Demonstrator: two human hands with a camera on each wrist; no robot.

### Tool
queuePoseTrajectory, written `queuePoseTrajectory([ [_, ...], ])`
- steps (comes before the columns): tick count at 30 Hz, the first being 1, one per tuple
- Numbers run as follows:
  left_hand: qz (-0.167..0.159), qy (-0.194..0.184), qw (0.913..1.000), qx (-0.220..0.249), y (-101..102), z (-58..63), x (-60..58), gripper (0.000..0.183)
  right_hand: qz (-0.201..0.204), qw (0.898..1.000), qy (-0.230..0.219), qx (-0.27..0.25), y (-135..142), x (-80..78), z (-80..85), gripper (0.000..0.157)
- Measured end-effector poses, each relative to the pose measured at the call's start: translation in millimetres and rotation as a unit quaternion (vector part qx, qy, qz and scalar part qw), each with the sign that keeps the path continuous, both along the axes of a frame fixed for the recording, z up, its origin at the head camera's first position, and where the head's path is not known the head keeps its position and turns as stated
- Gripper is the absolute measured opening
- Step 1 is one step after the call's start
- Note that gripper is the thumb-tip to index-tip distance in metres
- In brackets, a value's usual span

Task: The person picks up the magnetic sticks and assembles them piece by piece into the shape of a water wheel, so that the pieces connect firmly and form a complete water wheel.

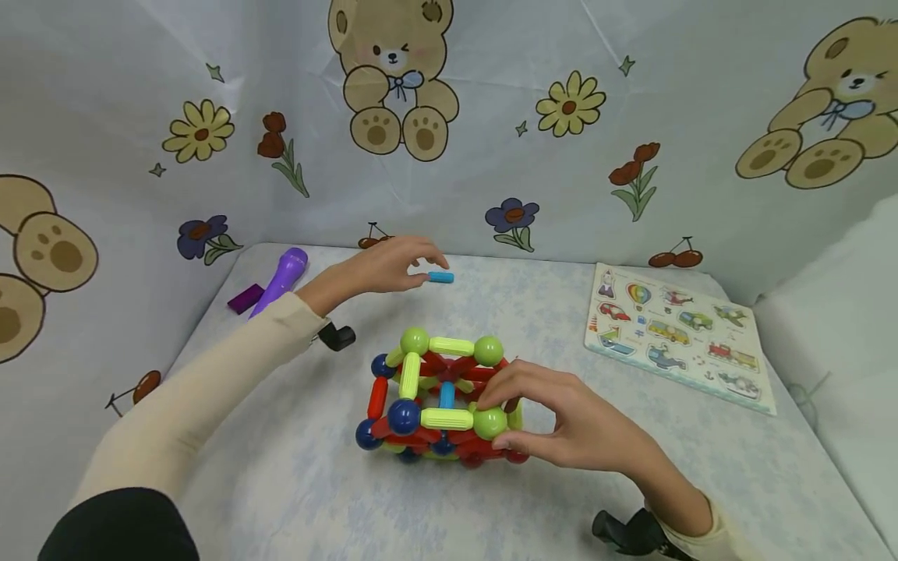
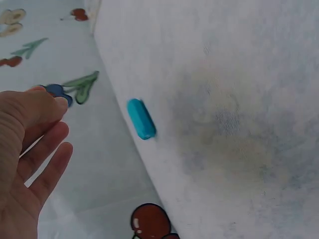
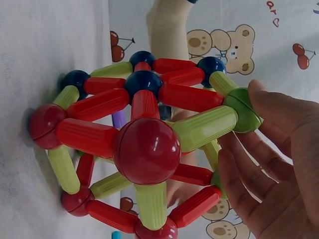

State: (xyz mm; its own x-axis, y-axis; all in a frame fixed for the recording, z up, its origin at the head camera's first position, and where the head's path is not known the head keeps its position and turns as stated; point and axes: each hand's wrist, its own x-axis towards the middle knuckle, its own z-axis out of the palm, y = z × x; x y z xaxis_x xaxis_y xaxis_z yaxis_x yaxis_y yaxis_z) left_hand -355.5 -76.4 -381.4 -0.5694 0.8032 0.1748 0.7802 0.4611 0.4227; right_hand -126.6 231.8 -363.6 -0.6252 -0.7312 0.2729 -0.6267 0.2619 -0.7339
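Observation:
A frame of magnetic building rods and balls (image 1: 447, 419) stands on the table, with red and light-green rods and blue, red and green balls. One blue rod runs inside it. My right hand (image 1: 571, 421) pinches a green ball (image 3: 242, 110) at its near upper corner, thumb on one side and fingers on the other. At the back of the table my left hand (image 1: 386, 265) hovers beside a loose blue rod (image 1: 440, 276). In the left wrist view the fingers are loosely bent, with a gap between them and that rod.
A purple toy microphone (image 1: 284, 276) and a dark purple block (image 1: 245, 298) lie at the back left. To the right is a picture puzzle board (image 1: 677, 335). A printed cloth (image 1: 477, 187) hangs behind the table's back edge.

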Motion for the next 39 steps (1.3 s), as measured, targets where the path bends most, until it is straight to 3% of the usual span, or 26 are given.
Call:
queuePoseTrajectory([
  [4, 0.010, -0.036, 0.9979, -0.053, 15.4, -24.6, -37.7, 0.029, 0.002, 1.000, 0.001, 0.000, 2.3, 1.9, -0.2, 0.038],
  [9, 0.018, -0.052, 0.9934, -0.101, 32.6, -48.7, -65.5, 0.024, 0.005, 1.000, 0.016, -0.006, 6.7, 1.4, 1.2, 0.039],
  [15, 0.018, -0.015, 0.9920, -0.124, 34.8, -62.8, -67.9, 0.024, 0.023, 0.999, 0.043, -0.009, 5.0, -0.2, 5.5, 0.038],
  [20, 0.015, -0.007, 0.9933, -0.115, 33.0, -62.2, -60.8, 0.029, 0.018, 0.999, 0.050, -0.005, 5.3, 1.1, 6.4, 0.038],
  [24, -0.011, 0.003, 0.9979, -0.063, 35.5, -44.0, -43.7, 0.027, 0.004, 0.999, 0.048, 0.003, 6.8, 4.3, 6.8, 0.041],
  [28, -0.072, 0.024, 0.9971, 0.005, 35.7, -12.8, -13.8, 0.024, 0.004, 0.998, 0.063, 0.004, 6.5, 7.1, 8.8, 0.045],
  [34, -0.191, 0.075, 0.9746, 0.089, 36.7, 34.4, 41.2, 0.022, 0.010, 0.996, 0.088, -0.002, 7.4, 8.9, 10.9, 0.047],
  [39, -0.236, 0.095, 0.9613, 0.107, 37.9, 65.8, 82.2, 0.024, -0.008, 0.993, 0.117, -0.012, 17.5, 8.6, 19.9, 0.030],
])
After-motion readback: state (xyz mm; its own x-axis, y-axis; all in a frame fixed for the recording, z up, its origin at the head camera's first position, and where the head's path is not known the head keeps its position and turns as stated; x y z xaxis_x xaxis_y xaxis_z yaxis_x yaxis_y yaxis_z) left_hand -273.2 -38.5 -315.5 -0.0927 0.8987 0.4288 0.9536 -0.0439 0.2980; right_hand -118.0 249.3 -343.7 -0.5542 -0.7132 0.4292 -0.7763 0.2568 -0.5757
